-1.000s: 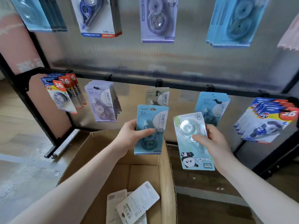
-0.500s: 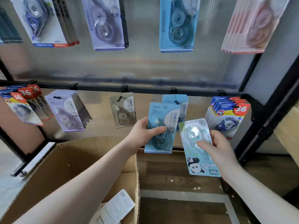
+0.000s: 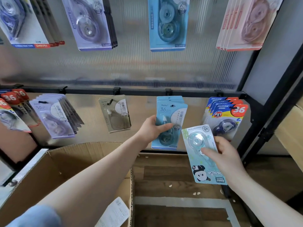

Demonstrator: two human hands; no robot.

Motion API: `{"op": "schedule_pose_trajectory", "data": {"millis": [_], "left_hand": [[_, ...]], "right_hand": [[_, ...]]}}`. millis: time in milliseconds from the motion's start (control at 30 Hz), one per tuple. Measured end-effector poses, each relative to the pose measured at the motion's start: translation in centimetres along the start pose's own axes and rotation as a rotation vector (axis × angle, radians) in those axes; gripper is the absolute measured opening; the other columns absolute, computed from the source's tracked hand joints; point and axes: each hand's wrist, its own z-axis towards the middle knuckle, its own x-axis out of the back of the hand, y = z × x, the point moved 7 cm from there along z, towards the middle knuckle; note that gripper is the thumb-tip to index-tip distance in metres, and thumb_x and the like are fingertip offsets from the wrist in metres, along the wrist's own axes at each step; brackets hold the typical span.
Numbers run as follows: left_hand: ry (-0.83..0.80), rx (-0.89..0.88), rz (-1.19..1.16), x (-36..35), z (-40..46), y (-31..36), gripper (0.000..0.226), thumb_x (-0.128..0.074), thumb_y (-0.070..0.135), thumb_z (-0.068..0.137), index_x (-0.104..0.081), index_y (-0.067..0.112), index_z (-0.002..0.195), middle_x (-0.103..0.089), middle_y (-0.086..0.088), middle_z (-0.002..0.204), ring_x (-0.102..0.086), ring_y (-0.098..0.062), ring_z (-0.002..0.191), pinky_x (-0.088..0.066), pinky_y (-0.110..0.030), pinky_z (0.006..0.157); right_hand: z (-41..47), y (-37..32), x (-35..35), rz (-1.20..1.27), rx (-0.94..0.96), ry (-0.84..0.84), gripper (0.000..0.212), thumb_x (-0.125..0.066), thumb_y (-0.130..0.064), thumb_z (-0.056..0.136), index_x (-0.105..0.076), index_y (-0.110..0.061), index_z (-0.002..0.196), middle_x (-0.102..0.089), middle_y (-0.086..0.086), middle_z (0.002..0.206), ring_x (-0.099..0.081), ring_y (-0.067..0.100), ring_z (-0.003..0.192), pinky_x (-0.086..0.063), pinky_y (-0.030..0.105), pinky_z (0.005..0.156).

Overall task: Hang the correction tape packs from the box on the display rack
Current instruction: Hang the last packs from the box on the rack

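My left hand (image 3: pixel 151 131) grips a blue correction tape pack (image 3: pixel 170 115) by its left edge; the pack's top hole sits at a hook on the lower rail (image 3: pixel 139 91), in front of other blue packs. My right hand (image 3: pixel 224 154) holds a light blue panda correction tape pack (image 3: pixel 195 140), tilted, just right of and below the blue one, with the thumb across its front. The open cardboard box (image 3: pixel 82 154) stands below at the left, and a white pack back (image 3: pixel 114 213) shows inside it.
The lower rail also carries red-labelled packs (image 3: pixel 9 112), lilac packs (image 3: pixel 54 115), a beige pack (image 3: pixel 114 113) and blue-yellow packs (image 3: pixel 227 117). Larger packs hang on the row above. A black rack post (image 3: pixel 268 122) stands at the right. Wooden floor (image 3: pixel 164 177) lies below.
The view has swung right and closer to the rack. My left hand carried the blue pack up to the hook with the other blue packs; my right hand followed with the panda pack.
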Motion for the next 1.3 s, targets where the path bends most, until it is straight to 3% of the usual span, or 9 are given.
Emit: {"op": "schedule_pose_trajectory", "data": {"millis": [300,467,667,833,967,1100,1200,1300], "left_hand": [[0.047,0.038,0.01,0.6,1.6,-1.1,0.042,-0.072,0.023,0.084,-0.056,0.004,0.118,-0.069,-0.01,0.111,-0.068,-0.023,0.098,-0.057,-0.037,0.084],[0.081,0.018,0.031,0.7,2.2,-1.3,0.035,-0.072,0.023,0.084,-0.058,0.009,0.113,-0.068,-0.007,0.111,-0.067,-0.022,0.1,-0.056,-0.037,0.086],[0.229,-0.062,0.25,3.0,2.0,-1.2,0.032,-0.074,0.029,0.082,-0.058,0.011,0.103,-0.065,-0.002,0.097,-0.061,-0.014,0.086,-0.05,-0.02,0.067],[0.373,-0.22,0.374,6.7,0.1,1.1,0.027,-0.076,0.029,0.079,-0.056,0.019,0.094,-0.057,0.006,0.086,-0.054,-0.012,0.081,-0.044,-0.02,0.073],[0.364,-0.191,0.429,9.8,-2.3,4.1,0.026,-0.074,0.029,0.082,-0.057,0.019,0.1,-0.059,0.001,0.094,-0.057,-0.015,0.086,-0.05,-0.027,0.078],[0.351,-0.136,0.482,13.6,-5.1,9.1,0.029,-0.071,0.03,0.084,-0.057,0.02,0.107,-0.06,0.001,0.102,-0.058,-0.003,0.084,-0.051,-0.017,0.075],[0.366,-0.1,0.542,16.9,-7.0,14.9,0.033,-0.072,0.033,0.083,-0.06,0.019,0.109,-0.061,0.004,0.101,-0.058,-0.009,0.091,-0.052,-0.029,0.081],[0.394,-0.062,0.59,20.1,-8.8,21.4,0.029,-0.074,0.033,0.081,-0.061,0.019,0.104,-0.056,0.011,0.092,-0.056,-0.012,0.092,-0.048,-0.027,0.08]], "right_hand": [[0.1,1.5,0.2,-0.047,-0.022,-0.006,0.02,-0.066,-0.011,0.084,-0.058,-0.019,0.1,-0.067,-0.007,0.095,-0.065,0.012,0.085,-0.047,0.029,0.064],[0.3,1.4,0.3,-0.064,-0.007,-0.012,0.017,-0.067,-0.011,0.085,-0.059,-0.02,0.097,-0.067,-0.008,0.094,-0.064,0.011,0.085,-0.045,0.028,0.063],[1.0,0.3,-0.5,-0.087,0.018,-0.048,0.018,-0.068,-0.01,0.084,-0.06,-0.024,0.09,-0.069,-0.007,0.093,-0.066,0.013,0.085,-0.048,0.032,0.068],[1.8,-2.4,-1.8,-0.044,0.024,-0.065,0.019,-0.067,-0.005,0.083,-0.061,-0.022,0.088,-0.071,-0.006,0.087,-0.068,0.01,0.077,-0.047,0.025,0.059],[1.5,-6.4,-2.9,-0.03,-0.021,-0.076,0.017,-0.068,-0.008,0.083,-0.061,-0.022,0.089,-0.071,-0.003,0.092,-0.069,0.015,0.081,-0.053,0.034,0.066],[0.7,-13.5,-3.3,-0.039,-0.057,-0.119,0.015,-0.068,-0.014,0.084,-0.059,-0.023,0.091,-0.07,-0.005,0.094,-0.069,0.017,0.082,-0.056,0.041,0.07],[0.3,-20.6,-3.2,-0.02,-0.044,-0.137,0.015,-0.068,-0.013,0.084,-0.06,-0.022,0.092,-0.07,-0.005,0.094,-0.068,0.017,0.083,-0.056,0.041,0.071],[0.0,-28.3,-3.1,0.019,-0.017,-0.164,0.016,-0.068,-0.012,0.084,-0.061,-0.022,0.095,-0.07,-0.005,0.094,-0.067,0.015,0.084,-0.053,0.035,0.066]]}}
